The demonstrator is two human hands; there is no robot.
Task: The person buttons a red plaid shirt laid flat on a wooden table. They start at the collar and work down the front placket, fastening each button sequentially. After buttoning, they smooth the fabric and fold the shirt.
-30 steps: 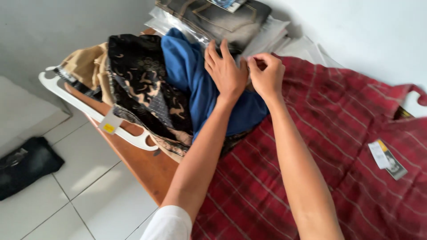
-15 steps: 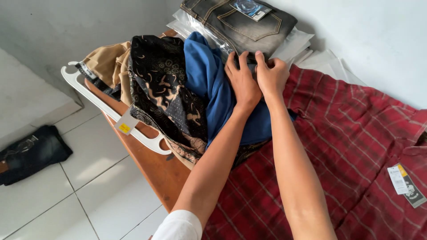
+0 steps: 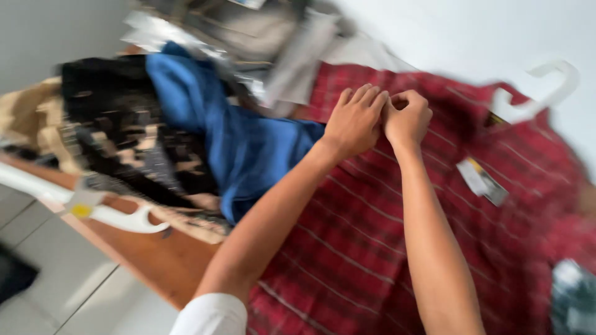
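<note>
A red plaid shirt point(image 3: 372, 248) lies spread over the table. Both my hands rest side by side on its upper part. My left hand point(image 3: 357, 121) has its fingers curled down onto the fabric. My right hand point(image 3: 406, 115) is closed into a fist that pinches the cloth right beside it. A paper tag point(image 3: 481, 181) lies on the shirt to the right of my hands. A white hanger point(image 3: 540, 90) sticks out at the shirt's collar. The picture is blurred by motion.
Left of my hands lie a blue garment point(image 3: 248, 149) and a black patterned one point(image 3: 118, 136), with a second white hanger point(image 3: 99, 208) at the wooden table's edge point(image 3: 155, 263). Folded clothes point(image 3: 267, 31) are stacked at the back. Tiled floor point(image 3: 74, 298) lies below left.
My hands have moved from the blue garment's edge further right onto the red shirt. The view has swung right, and the collar hanger has come into sight.
</note>
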